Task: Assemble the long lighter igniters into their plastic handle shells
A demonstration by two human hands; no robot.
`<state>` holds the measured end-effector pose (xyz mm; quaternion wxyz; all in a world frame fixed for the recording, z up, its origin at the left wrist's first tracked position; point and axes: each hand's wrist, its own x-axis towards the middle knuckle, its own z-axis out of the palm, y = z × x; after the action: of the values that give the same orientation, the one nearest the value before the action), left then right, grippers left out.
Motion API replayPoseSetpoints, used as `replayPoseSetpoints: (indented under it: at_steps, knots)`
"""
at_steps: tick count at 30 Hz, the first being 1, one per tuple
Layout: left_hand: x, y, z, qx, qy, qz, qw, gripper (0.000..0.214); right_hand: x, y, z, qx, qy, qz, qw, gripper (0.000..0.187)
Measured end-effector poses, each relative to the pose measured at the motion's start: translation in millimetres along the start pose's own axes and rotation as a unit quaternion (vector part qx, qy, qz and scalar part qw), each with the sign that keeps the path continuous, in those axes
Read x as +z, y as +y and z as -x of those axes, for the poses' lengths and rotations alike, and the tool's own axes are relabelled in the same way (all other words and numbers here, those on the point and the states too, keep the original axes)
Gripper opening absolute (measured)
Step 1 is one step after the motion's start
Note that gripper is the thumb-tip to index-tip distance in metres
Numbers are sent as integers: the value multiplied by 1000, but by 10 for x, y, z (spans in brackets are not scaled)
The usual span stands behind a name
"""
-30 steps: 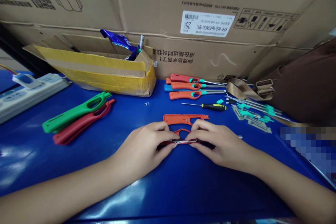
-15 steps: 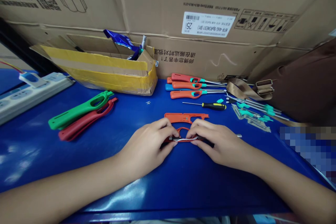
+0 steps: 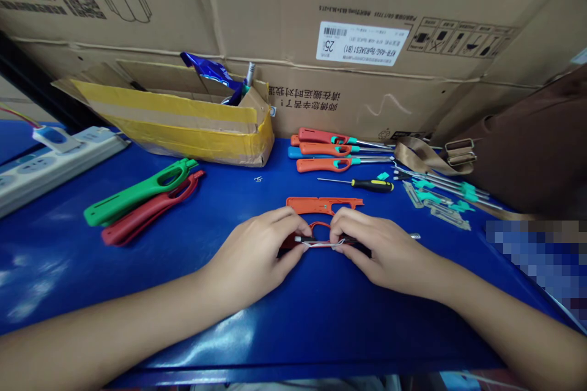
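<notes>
Near the middle of the table, an opened orange-red lighter handle half [image 3: 321,224] lies between my hands, with a black inner part [image 3: 300,239] and a thin white wire [image 3: 321,244] along it. My left hand [image 3: 275,238] pinches the wire and black part at the left end, fingers closed. Across the trigger opening, my right hand [image 3: 367,238] has thumb and forefinger closed on the wire's other end. The metal tip of a rod [image 3: 415,236] sticks out past my right hand. Just behind lies the other orange handle half [image 3: 305,204]. My fingers hide much of the inside.
Behind are assembled lighters [image 3: 316,164], a screwdriver [image 3: 373,185], small screws [image 3: 258,179] and clear and teal parts [image 3: 449,214]. Green [image 3: 132,198] and red handles [image 3: 147,214] lie left, near a power strip [image 3: 36,165]. A taped cardboard box [image 3: 183,128] stands at the back.
My left fingers have shifted slightly, and the black part's pale end now shows more clearly beside them. The right hand keeps almost the same place.
</notes>
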<state>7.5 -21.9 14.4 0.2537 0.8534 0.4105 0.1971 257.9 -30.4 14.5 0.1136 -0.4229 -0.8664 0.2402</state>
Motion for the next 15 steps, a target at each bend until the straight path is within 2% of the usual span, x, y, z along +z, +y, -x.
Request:
replayPoseSetpoints:
  at_steps: [7, 15]
  knots:
    - [-18, -15, 0, -11, 13, 49, 999, 24, 1, -2, -8, 3, 6, 2, 1000, 4]
    - [-24, -15, -23, -60, 11, 126, 990, 24, 6, 36, -11, -1, 18, -8, 1000, 3]
